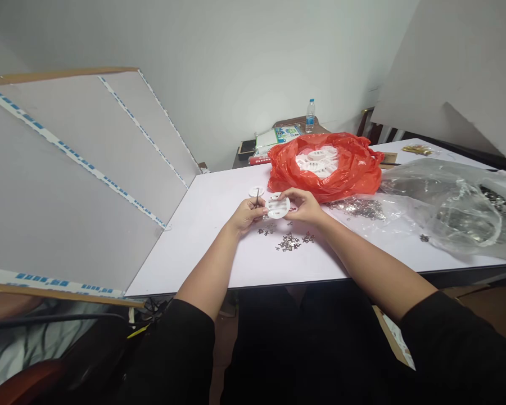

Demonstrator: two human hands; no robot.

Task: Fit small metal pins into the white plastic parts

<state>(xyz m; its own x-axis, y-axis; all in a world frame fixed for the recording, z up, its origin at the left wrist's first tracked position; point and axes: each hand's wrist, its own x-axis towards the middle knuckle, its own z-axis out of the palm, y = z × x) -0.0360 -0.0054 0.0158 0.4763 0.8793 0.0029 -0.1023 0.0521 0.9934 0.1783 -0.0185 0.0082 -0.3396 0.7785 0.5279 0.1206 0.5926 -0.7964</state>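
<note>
Between my hands a white round plastic piece (278, 206) with slots is held tilted above the table. My left hand (250, 214) pinches its left edge, and a thin dark rod (257, 196), its kind unclear, sticks up from the same fingers. My right hand (306, 206) grips the disc's right edge with thumb and fingers. Behind my left hand lies another white round piece (255, 191), partly hidden. Small metal parts (288, 242) lie in a loose pile on the white table just below my hands, with a few more scattered nearby.
Past my right hand stands a red plastic bag (349, 183) filled with white round pieces. Clear plastic bags (442, 225) with metal parts spread across the right side. A partition board (80, 169) borders the table's left. Behind are a water bottle (310, 117) and brass-coloured parts (417, 149).
</note>
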